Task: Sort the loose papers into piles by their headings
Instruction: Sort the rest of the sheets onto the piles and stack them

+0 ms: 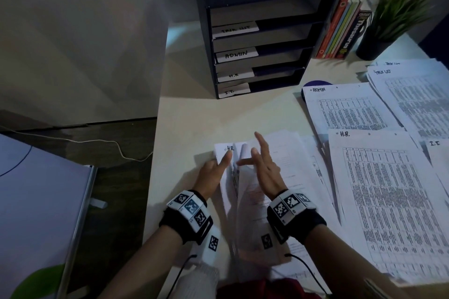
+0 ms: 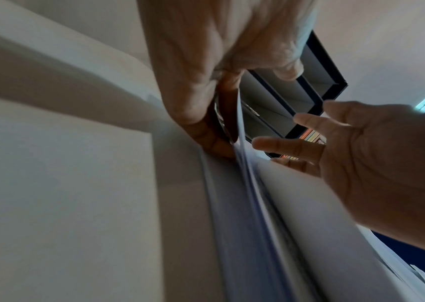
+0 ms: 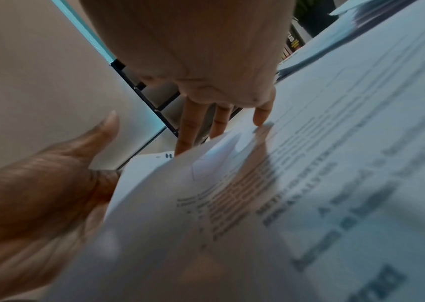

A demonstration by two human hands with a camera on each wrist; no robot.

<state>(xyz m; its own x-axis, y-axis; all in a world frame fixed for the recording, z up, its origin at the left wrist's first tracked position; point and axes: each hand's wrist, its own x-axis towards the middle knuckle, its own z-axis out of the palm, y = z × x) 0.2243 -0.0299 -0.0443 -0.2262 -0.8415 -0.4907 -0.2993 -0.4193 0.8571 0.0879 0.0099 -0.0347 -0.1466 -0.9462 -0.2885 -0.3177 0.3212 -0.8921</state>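
My left hand (image 1: pixel 220 165) grips the left edge of a few lifted sheets (image 1: pixel 229 192) of the loose paper stack (image 1: pixel 289 150), thumb on top. The top corner of a sheet reads "H.R." (image 1: pixel 229 148). In the left wrist view the left hand (image 2: pixel 222 126) pinches the sheet edges (image 2: pixel 245 183). My right hand (image 1: pixel 257 160) hovers just right of them with fingers spread and straight, holding nothing; its little finger touches a printed sheet (image 3: pixel 232 204) in the right wrist view. Sorted piles lie to the right: ADMIN (image 1: pixel 345 109), H.R. (image 1: pixel 384 189), task list (image 1: pixel 418 94), I.T. (image 1: pixel 438 153).
A black tray organiser (image 1: pixel 255 43) with labelled shelves stands behind the hands. Books (image 1: pixel 340 29) and a potted plant (image 1: pixel 393 19) sit at the back right. The desk's left edge (image 1: pixel 151 177) runs close to my left hand, with floor and a cable (image 1: pixel 116 145) beyond.
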